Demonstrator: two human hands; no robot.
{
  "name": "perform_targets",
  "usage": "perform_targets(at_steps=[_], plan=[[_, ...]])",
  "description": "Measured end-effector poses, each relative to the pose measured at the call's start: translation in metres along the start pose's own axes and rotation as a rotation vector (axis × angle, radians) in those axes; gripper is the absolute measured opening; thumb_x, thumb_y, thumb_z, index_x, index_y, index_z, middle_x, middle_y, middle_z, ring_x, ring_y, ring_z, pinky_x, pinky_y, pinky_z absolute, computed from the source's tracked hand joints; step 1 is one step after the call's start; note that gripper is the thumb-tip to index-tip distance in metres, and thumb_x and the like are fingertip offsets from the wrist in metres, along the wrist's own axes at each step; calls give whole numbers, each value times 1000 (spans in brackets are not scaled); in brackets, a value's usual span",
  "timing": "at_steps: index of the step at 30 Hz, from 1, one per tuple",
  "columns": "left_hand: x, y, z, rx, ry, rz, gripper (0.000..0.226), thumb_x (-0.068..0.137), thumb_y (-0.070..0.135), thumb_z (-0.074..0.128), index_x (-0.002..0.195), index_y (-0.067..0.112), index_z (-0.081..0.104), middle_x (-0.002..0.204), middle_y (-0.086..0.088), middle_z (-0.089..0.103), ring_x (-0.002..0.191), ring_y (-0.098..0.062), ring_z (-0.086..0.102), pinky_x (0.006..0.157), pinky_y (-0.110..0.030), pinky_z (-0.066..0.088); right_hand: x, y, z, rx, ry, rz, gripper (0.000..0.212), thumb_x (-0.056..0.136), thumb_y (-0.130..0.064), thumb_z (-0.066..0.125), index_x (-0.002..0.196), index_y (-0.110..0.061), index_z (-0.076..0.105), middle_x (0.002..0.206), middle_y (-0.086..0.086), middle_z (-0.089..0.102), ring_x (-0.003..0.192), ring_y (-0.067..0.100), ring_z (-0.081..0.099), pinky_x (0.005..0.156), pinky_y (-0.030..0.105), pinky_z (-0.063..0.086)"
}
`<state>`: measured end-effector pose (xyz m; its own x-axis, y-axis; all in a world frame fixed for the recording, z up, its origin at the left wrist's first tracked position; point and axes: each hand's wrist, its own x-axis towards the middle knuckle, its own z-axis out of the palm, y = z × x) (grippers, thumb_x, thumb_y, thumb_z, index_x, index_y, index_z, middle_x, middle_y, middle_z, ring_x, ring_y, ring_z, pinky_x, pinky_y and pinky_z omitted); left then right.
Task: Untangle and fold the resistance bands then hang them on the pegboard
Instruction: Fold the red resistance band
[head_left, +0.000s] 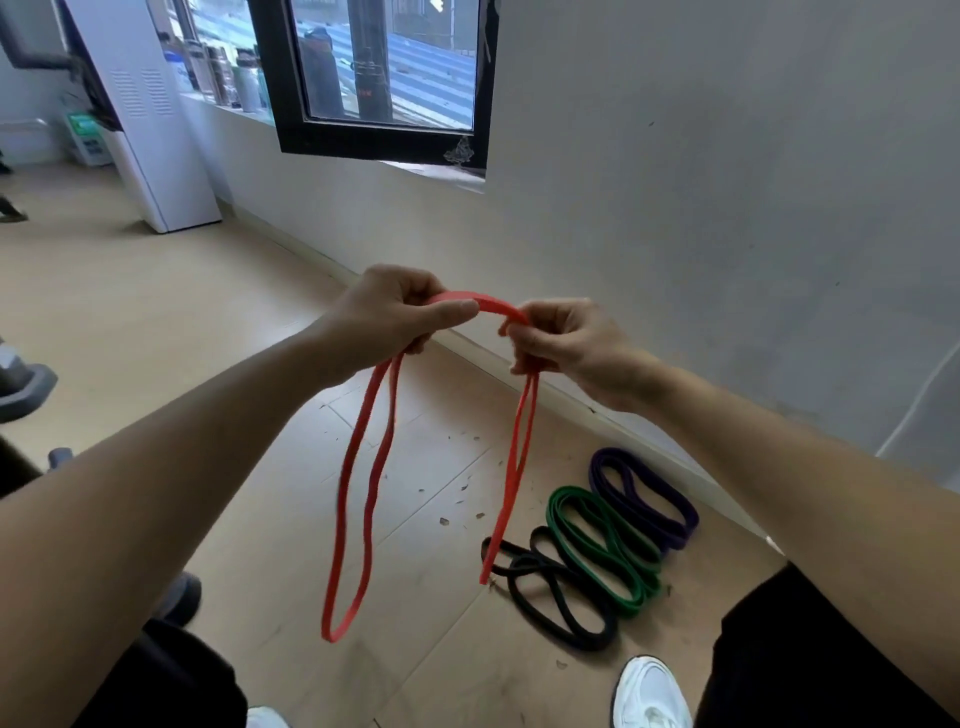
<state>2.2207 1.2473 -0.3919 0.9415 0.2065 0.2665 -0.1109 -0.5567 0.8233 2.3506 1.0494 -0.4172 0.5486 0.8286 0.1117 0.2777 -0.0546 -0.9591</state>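
Head view, one band in work.

Left hand (387, 312) grips the red band (485, 301), fingers curled round it and thumb laid along the top. Right hand (561, 343) pinches the same band, fingers curled. A short arch of red spans the gap between the hands.

Below the left hand hangs a long open loop, its two strands apart, no twist seen. Below the right hand hangs a second loop, strands close together, narrower and ending higher than the left one. Whether either reaches the floor (260, 312) cannot be told; both look clear of it.

Down and to the right of the right hand, on the floor along the wall (727, 208), lie the purple band (675, 527), green band (641, 597) and black band (592, 642), side by side. Purple and green lie in flattened, layered coils. Black is looser, with a crossing in it. The tip of the right-hand red loop overlaps black in this view; contact cannot be told.

Progress, my reading:
- Red looks untangled. The fold is begun but not finished: the two hanging loops are uneven and not yet brought together.
- Purple and green appear folded; black may need tidying.
- No pegboard in view and nothing hung, so hanging is wholly open for all four.
- Roughly halfway: finish the red fold, then carry the bands to the board
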Motion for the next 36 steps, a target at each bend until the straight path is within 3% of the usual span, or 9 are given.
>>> perform_targets(at_steps=[3,10,17,22,29,32,36], plan=[[-2,-3,-14,30,-53,-38,22,86,28,72,93,7,72,68,-1,61,55,-4,58,56,-16,52,-1,-12,-13,141,28,-13,16,98,-9,58,105,1,68,82,7,63,74,18,64,75,31,61],[-2,-9,-27,44,-53,-24,38,75,35,72,99,6,74,80,-7,73,72,-16,71,68,-24,59,-2,-13,-38,146,132,-25,21,100,-13,58,109,3,67,82,8,62,71,20,61,71,32,60],[4,1,-19,-179,-17,-11,29,83,33,68,102,11,73,85,1,77,82,-11,73,68,-16,55,-4,-1,-26,-72,-80,105,25,90,-18,72,110,-5,69,92,6,66,82,16,64,82,29,58],[13,15,3,-138,10,59,26,86,33,68,103,13,74,85,3,77,83,-7,72,68,-11,52,4,-4,11,-101,-13,28,27,88,-21,77,114,-18,70,103,2,73,88,15,71,85,30,60],[19,16,-5,-115,40,76,23,86,31,70,101,15,74,86,2,78,84,-14,75,66,-21,58,10,0,26,-50,-32,64,29,93,-20,72,120,-9,70,110,8,73,98,23,72,91,34,60],[16,17,-18,-102,31,79,17,88,25,69,100,14,74,83,3,77,83,-14,74,65,-20,57,15,-5,25,-170,0,33,22,94,-19,69,114,-9,72,105,4,75,98,17,73,91,29,59],[8,15,-32,-131,10,72,19,86,25,68,100,13,73,84,1,76,85,-17,74,66,-21,57,20,-16,24,-361,-8,-19,19,94,-17,70,110,-9,73,95,-3,74,86,4,72,74,15,56]])
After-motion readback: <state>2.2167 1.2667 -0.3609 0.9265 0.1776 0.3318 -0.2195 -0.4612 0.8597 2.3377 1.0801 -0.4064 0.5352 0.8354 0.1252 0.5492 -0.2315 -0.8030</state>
